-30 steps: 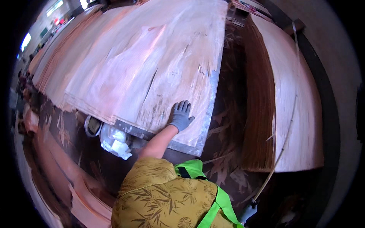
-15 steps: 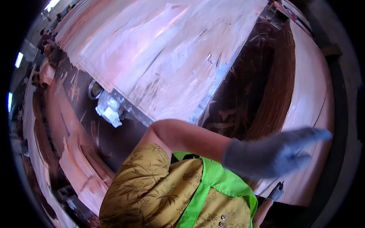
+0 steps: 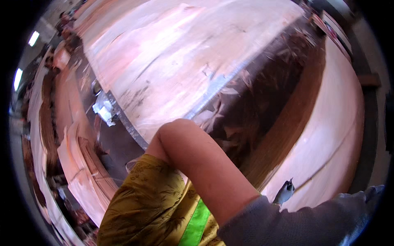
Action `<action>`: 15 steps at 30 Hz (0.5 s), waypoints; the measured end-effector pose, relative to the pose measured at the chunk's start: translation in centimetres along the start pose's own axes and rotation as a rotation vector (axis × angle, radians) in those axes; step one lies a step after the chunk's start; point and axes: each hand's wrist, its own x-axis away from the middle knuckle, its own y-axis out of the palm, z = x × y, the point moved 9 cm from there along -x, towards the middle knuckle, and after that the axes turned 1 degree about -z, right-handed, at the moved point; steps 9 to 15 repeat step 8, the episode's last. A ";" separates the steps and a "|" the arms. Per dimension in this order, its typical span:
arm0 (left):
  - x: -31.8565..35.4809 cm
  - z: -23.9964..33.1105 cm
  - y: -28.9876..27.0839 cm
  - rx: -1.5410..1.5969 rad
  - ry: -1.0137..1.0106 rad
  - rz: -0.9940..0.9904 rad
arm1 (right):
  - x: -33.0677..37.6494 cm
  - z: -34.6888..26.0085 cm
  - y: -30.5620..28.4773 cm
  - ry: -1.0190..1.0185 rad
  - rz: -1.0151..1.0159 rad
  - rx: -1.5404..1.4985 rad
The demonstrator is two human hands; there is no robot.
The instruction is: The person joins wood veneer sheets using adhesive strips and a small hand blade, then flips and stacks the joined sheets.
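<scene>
Standing by the bench, reading from the left: stacked veneer strips (image 3: 78,164) curl along the left edge of the floor, then a crumpled white rag (image 3: 103,111) lies just beside the metal edge of the table (image 3: 131,131). On that table rests the big pale veneer sheet (image 3: 176,69), pinkish with dark streaks near its lower rim. Right of it comes a dark gap littered with wood scraps (image 3: 246,110), and beyond that a second curved stack of pale veneer (image 3: 336,135).

One bare forearm crosses the lower middle, out of a mustard patterned sleeve (image 3: 143,201) with a bright green vest strap. It ends in a grey-gloved hand (image 3: 312,223) at the lower right, which I take to be the left hand reaching across the body. Its fingers stretch out flat and hold nothing, hovering over the edge of the right-hand stack. A small dark-tipped object (image 3: 285,192) shows just above the glove; I cannot tell what it is, nor whether it belongs to the right hand, which I cannot make out.

To do this reach well, I would judge the palm should come down flat on the top leaf, well in from the brittle edge, and slide rather than pinch.

A second earlier that glove lay pressed on the big sheet's lower rim; half a second ago it was already swinging right. Now it is off the sheet entirely, and the view has turned with it.
</scene>
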 end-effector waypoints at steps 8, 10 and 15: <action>7.7 -3.2 -39.3 -1.202 -0.680 0.376 | -14.7 -8.4 13.9 -0.276 -0.293 0.029; 7.7 -3.2 -39.3 -1.202 -0.680 0.376 | -14.7 -8.4 13.9 -0.276 -0.293 0.029; 7.7 -3.2 -39.3 -1.202 -0.680 0.376 | -14.7 -8.4 13.9 -0.276 -0.293 0.029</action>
